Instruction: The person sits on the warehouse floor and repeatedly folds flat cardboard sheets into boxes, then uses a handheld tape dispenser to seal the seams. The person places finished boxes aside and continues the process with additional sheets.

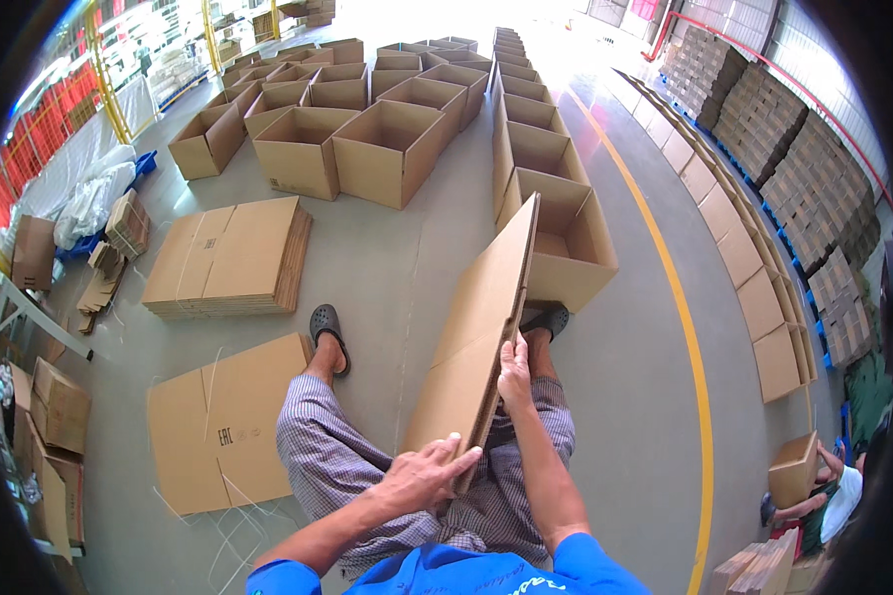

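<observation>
Open cartons [573, 286] stand ahead, flattened carton [463, 352] tilts up between the legs [319, 431], right hand [515, 379] gripping its right edge, seemingly for support, left hand [422, 476] open, fingers laid across near end, probably steadying it.

Floor gap [392, 263] between stack [223, 253] and carton [471, 342]
Box row [571, 283] stands to the right, box cluster [377, 164] ahead.
</observation>
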Tool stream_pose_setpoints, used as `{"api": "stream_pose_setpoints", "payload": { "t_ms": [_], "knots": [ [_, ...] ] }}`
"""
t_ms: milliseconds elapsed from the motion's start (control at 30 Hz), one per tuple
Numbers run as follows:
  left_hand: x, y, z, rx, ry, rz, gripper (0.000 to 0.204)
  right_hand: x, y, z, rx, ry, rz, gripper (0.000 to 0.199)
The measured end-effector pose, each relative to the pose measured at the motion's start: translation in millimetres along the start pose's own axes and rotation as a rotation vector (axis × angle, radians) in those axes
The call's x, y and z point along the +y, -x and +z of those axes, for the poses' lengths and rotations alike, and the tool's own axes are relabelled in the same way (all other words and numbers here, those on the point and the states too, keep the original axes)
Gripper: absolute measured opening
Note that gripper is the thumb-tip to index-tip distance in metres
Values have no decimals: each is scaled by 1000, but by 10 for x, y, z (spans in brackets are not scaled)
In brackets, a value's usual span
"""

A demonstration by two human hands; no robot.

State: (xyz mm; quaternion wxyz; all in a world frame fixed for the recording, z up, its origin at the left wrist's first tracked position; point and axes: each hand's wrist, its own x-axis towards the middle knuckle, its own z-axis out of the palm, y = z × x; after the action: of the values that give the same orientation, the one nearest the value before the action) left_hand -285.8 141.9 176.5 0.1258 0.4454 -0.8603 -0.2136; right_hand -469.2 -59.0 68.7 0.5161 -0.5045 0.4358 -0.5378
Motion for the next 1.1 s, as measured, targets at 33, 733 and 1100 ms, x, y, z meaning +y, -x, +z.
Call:
{"api": "stream_pose_setpoints", "payload": {
  "t_ms": [33,733,1100],
  "knots": [
    [-74,119,-61,16,-58,-31,87,-121,42,163,-22,103,27,53],
    [-1592,646,-1119,-52,637,-546,53,-805,-815,650,-354,1253,-405,45],
    [-1204,416,-528,325,-178,-474,56,-971,-418,213,-150,1372,71,51]
  ]
}}
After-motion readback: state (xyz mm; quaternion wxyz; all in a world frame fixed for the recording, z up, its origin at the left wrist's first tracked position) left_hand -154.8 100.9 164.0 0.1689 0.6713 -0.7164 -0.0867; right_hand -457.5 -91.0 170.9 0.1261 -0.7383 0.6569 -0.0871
